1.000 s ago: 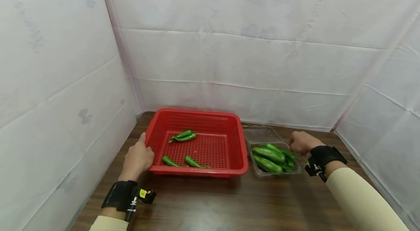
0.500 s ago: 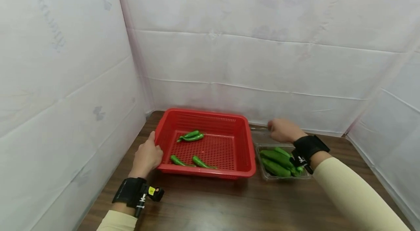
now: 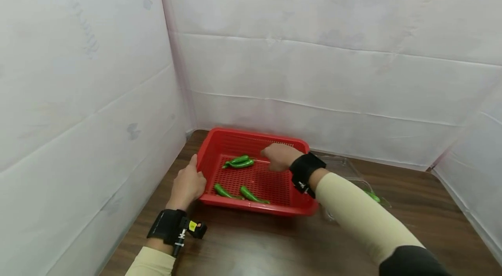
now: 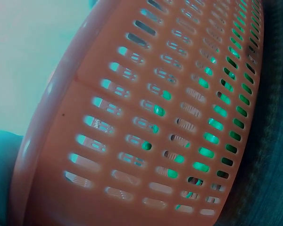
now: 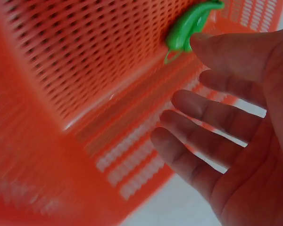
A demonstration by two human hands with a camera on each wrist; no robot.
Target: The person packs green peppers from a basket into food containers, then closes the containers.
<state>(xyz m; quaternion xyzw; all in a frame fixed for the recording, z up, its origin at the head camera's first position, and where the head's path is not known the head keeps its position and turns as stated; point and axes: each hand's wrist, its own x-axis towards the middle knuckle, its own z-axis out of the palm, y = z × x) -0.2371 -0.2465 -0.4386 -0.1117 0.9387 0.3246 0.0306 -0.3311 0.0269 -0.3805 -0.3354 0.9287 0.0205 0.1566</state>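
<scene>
Peppers (image 3: pixel 239 162), glossy green, curved, in red basket (image 3: pixel 251 136)

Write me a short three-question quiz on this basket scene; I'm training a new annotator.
1. True or false: the right hand grips a pepper.
2. How many green peppers lie in the red basket? A) two B) four C) six
3. Which hand holds the basket's rim?

Key
1. False; its fingers are spread, holding nothing.
2. B.
3. The left hand, at the near left corner.
</scene>
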